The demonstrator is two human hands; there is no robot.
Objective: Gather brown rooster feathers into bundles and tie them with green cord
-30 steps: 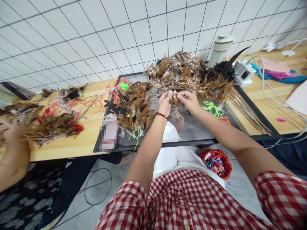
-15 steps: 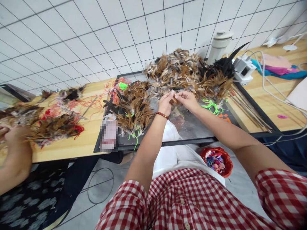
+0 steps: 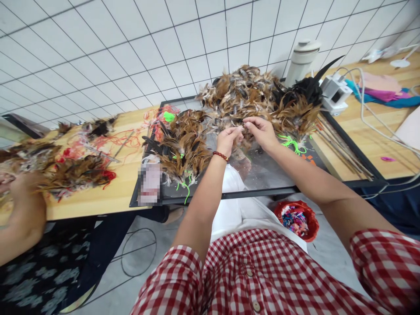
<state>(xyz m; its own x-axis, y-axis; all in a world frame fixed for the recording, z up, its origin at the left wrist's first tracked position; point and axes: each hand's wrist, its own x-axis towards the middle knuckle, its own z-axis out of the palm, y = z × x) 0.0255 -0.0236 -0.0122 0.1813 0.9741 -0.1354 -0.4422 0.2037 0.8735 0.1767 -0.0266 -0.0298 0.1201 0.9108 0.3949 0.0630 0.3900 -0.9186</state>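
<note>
My left hand point(image 3: 229, 141), with a dark red bead bracelet point(image 3: 221, 155) at its wrist, is closed in a pinch over the black-framed board. Close beside it, my right hand point(image 3: 261, 133) pinches with thumb and forefinger. Between the fingertips is a small brown-and-pale feather, mostly hidden by the fingers. Just behind both hands rises a large heap of loose brown feathers point(image 3: 241, 94). To their left lie bunched brown feathers point(image 3: 185, 146) with bright green string point(image 3: 187, 192). Another brown bunch point(image 3: 300, 114) and green string point(image 3: 292, 143) lie to the right.
A co-worker's hand point(image 3: 24, 183) is among feathers on the wooden table point(image 3: 126, 175) at left. A pale bottle point(image 3: 301, 63), a white charger point(image 3: 334, 94) with cables and thin sticks point(image 3: 344, 148) are at right. Below the table edge stands a red scrap basket point(image 3: 313, 225).
My right hand has shifted slightly right and up, its fingers lifting a little apart from the left hand. The brown feather shows less between my hands.
</note>
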